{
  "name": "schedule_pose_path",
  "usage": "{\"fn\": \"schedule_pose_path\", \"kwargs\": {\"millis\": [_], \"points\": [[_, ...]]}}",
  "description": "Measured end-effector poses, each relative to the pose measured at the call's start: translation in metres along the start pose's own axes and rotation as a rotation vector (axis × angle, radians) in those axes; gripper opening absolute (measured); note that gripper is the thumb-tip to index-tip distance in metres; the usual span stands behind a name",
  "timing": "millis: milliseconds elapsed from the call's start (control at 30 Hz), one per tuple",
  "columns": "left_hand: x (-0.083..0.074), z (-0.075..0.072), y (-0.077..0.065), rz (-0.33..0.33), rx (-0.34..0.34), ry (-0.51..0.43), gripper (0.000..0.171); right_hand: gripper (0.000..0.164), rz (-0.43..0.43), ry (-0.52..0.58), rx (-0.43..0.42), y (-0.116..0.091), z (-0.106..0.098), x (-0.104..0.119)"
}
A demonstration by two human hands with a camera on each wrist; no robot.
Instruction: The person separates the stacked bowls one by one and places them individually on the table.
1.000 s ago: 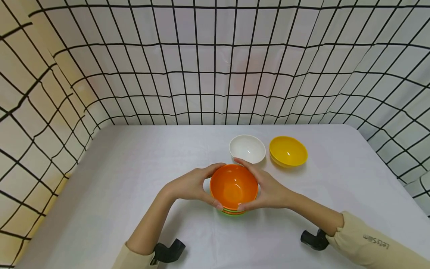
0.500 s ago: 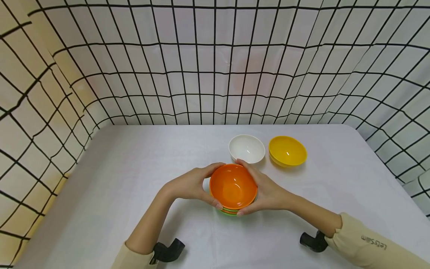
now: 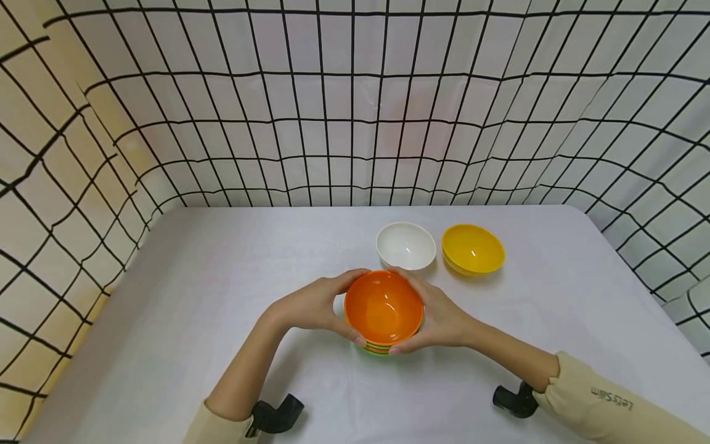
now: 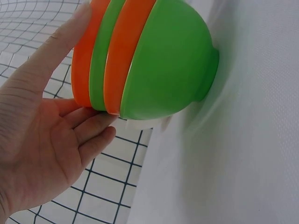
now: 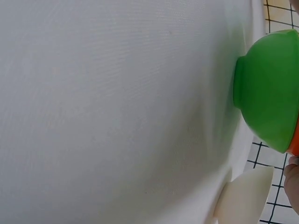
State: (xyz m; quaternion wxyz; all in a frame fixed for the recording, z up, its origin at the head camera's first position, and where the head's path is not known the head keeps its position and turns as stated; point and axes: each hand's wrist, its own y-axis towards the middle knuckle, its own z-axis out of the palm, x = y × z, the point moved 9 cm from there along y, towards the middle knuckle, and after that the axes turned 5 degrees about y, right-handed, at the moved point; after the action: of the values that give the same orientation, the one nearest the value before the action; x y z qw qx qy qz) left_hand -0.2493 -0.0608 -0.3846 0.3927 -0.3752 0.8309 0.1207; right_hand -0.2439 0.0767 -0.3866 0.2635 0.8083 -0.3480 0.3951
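A stack of nested bowls, orange and green by turns, stands upright on the white cloth in front of me. Its top orange bowl (image 3: 384,308) hides the insides of those below; the bottom green bowl (image 4: 170,63) has its foot at the cloth. My left hand (image 3: 313,305) holds the stack's left side, thumb near and fingers far, around the upper rims. On the opposite side my right hand (image 3: 444,314) grips it the same way, its thumb low at the near rims. In the right wrist view only fingertips (image 5: 292,184) show beside the green bowl.
Just behind the stack sits a white bowl (image 3: 407,245), close to my right fingertips. A yellow bowl (image 3: 473,249) stands to its right. White cloth covers the table (image 3: 233,246), and a black grid net (image 3: 355,117) over white sheeting rises at the back and sides.
My right hand has drawn in closer around the stack's right side, its thumb slipping lower below the top rim. The left hand and the bowls stay where they were.
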Motion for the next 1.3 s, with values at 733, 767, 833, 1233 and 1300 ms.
{"fn": "schedule_pose_path", "kwargs": {"millis": [733, 767, 833, 1233, 1300], "points": [[-0.0005, -0.0017, -0.0002, 0.006, 0.004, -0.019, 0.095, 0.109, -0.033, 0.060, -0.062, 0.0001, 0.0004, -0.0004], [-0.0009, -0.0018, -0.0001, 0.010, 0.004, -0.020, 0.095, 0.108, -0.035, 0.063, -0.065, 0.0001, 0.0003, -0.0004], [-0.0014, -0.0021, -0.0002, 0.015, 0.005, -0.020, 0.095, 0.109, -0.035, 0.066, -0.073, 0.0001, 0.0000, -0.0010], [-0.0017, -0.0021, -0.0004, 0.012, 0.003, -0.014, 0.095, 0.111, -0.088, 0.041, -0.105, 0.0000, -0.0006, 0.0009], [-0.0017, -0.0024, -0.0004, 0.013, 0.003, -0.009, 0.096, 0.111, -0.088, 0.036, -0.109, -0.0004, -0.0008, 0.0008]]}}
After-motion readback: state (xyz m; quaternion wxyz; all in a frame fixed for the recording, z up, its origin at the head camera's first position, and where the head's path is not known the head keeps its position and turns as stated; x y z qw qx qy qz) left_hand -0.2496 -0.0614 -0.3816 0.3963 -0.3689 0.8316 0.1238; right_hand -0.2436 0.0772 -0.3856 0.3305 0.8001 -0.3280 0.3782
